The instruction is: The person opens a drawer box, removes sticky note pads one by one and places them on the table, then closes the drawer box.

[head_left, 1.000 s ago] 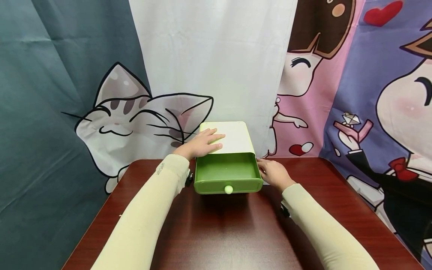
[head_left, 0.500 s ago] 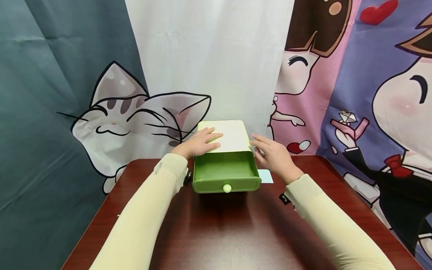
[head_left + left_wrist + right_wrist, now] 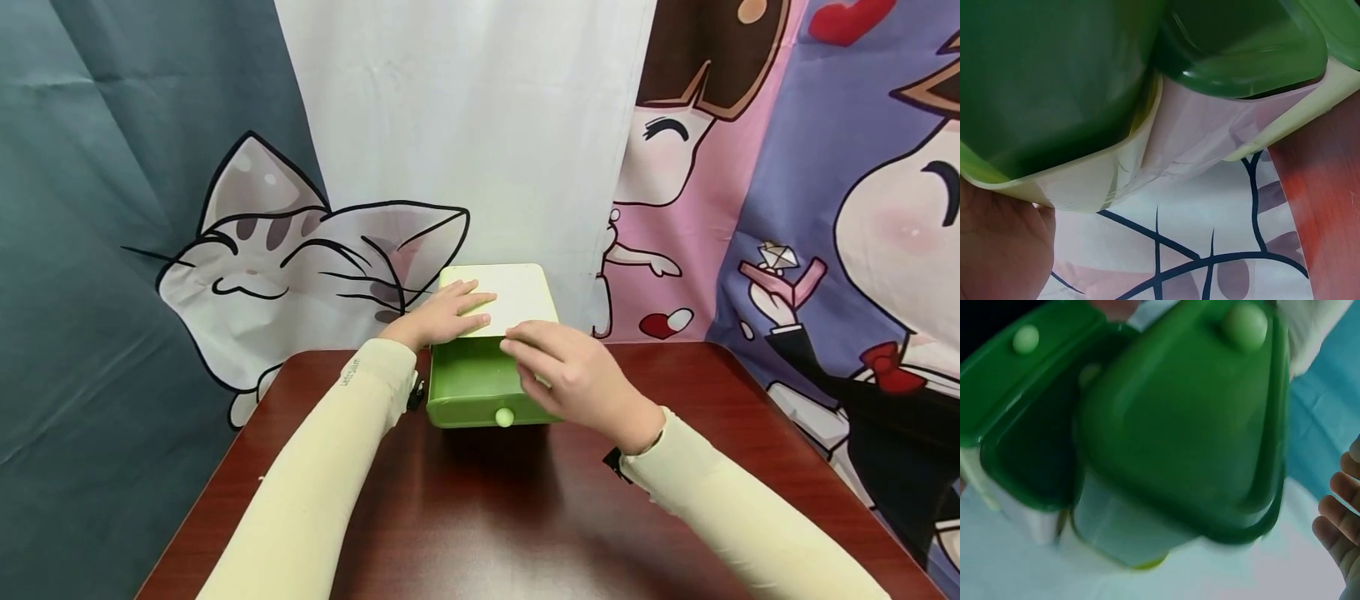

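Note:
A small desktop drawer cabinet with a pale top stands at the back of the table, its green top drawer pulled out toward me. A round light-green knob sits on the drawer front. My left hand rests on the cabinet's top left, fingers spread and straight. Above the drawer's right side hovers my right hand, fingers loosely bent, hiding that corner. In the right wrist view, nothing lies in the right fingers. The left wrist view shows part of my left hand against the cabinet edge.
More green drawers with knobs sit below the top one. A dark red-brown wooden table extends in front. Directly behind the cabinet hangs a printed cloth backdrop with cartoon figures.
My right hand rose from beside the cabinet's right side and moved left over the open drawer. A pale blue patch beside the cabinet is now hidden behind it. My left hand stayed on top.

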Available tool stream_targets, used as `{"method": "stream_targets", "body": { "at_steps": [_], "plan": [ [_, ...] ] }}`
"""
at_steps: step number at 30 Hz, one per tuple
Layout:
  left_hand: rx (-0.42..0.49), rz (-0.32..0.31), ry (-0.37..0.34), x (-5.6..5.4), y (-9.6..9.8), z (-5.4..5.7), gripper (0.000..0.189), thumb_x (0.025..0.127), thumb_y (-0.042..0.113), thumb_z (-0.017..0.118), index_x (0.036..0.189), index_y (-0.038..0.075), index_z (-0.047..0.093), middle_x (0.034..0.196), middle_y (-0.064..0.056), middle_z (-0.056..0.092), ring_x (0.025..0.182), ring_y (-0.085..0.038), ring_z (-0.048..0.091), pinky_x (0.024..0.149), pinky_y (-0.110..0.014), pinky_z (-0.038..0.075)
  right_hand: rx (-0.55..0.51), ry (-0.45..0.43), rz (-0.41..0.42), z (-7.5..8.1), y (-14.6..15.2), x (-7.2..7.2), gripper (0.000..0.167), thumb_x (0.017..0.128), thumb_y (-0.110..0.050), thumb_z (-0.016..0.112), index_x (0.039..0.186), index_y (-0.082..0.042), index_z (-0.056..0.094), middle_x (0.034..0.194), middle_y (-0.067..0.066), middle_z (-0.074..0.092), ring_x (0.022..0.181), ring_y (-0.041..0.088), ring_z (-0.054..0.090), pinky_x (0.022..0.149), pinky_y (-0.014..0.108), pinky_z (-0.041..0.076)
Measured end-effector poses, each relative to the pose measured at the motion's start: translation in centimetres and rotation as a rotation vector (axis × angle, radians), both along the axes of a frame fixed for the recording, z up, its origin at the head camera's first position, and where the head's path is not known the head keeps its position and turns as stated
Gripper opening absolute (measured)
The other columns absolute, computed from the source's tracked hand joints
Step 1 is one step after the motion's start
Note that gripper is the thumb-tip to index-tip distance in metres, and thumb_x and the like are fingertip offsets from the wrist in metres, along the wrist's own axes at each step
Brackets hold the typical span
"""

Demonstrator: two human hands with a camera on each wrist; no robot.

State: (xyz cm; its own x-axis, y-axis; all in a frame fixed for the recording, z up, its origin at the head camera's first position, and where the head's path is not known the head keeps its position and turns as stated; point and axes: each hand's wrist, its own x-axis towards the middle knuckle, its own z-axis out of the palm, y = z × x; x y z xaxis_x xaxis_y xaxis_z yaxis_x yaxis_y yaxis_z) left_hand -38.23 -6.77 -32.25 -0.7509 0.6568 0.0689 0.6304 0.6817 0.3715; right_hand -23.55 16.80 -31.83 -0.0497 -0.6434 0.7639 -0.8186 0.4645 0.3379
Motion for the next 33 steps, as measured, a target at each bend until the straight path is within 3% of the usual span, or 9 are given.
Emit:
{"method": "stream_targets", "body": {
  "at_steps": [5, 12, 15, 22, 33],
  "plan": [
    [0.001, 0.001, 0.008, 0.1, -0.1, 0.0, 0.058, 0.104, 0.052, 0.042, 0.157, 0.029, 0.039, 0.169, -0.008, 0.016, 0.155, -0.034, 0.002, 0.122, -0.058, 0.005, 0.136, 0.094, 0.016, -0.8, -1.7, 1.5, 0.030, 0.092, -0.009, 0.055, 0.114, 0.001, 0.073, 0.109, 0.014, 0.068, 0.097, 0.028, 0.065, 0.089, 0.037, 0.056],
    [0.011, 0.001, 0.005, 0.2, -0.1, -0.3, 0.057, 0.105, 0.051, 0.043, 0.157, 0.028, 0.040, 0.169, -0.008, 0.017, 0.155, -0.033, 0.003, 0.122, -0.057, 0.005, 0.417, 0.311, -0.068, -3.4, -2.8, 2.6, 0.029, 0.102, -0.004, 0.046, 0.114, -0.002, 0.072, 0.106, 0.010, 0.063, 0.091, 0.023, 0.059, 0.077, 0.029, 0.051],
    [0.007, 0.007, 0.000, 0.3, -0.2, -0.3, 0.057, 0.104, 0.052, 0.043, 0.157, 0.029, 0.040, 0.169, -0.006, 0.017, 0.156, -0.031, 0.003, 0.122, -0.057, 0.005, 0.484, 0.312, -0.098, -4.5, -2.9, 2.7, 0.031, 0.103, -0.003, 0.043, 0.112, -0.005, 0.072, 0.107, 0.008, 0.061, 0.090, 0.021, 0.056, 0.078, 0.028, 0.048],
    [0.012, 0.000, -0.002, 0.4, -0.1, -0.2, 0.057, 0.104, 0.051, 0.044, 0.156, 0.028, 0.041, 0.169, -0.008, 0.017, 0.156, -0.032, 0.003, 0.122, -0.057, 0.004, 0.523, 0.289, -0.126, -6.2, -2.9, 2.3, 0.033, 0.103, -0.003, 0.039, 0.101, -0.008, 0.072, 0.107, 0.008, 0.058, 0.086, 0.020, 0.052, 0.077, 0.026, 0.046],
    [0.019, -0.003, -0.012, 0.2, -0.2, 0.1, 0.057, 0.104, 0.052, 0.044, 0.156, 0.030, 0.040, 0.169, -0.007, 0.017, 0.156, -0.032, 0.002, 0.122, -0.058, 0.006, 0.568, 0.248, -0.150, -6.2, -2.8, 1.9, 0.036, 0.103, -0.002, 0.037, 0.091, -0.011, 0.069, 0.104, 0.007, 0.056, 0.090, 0.022, 0.050, 0.081, 0.028, 0.046]
  ]
}}
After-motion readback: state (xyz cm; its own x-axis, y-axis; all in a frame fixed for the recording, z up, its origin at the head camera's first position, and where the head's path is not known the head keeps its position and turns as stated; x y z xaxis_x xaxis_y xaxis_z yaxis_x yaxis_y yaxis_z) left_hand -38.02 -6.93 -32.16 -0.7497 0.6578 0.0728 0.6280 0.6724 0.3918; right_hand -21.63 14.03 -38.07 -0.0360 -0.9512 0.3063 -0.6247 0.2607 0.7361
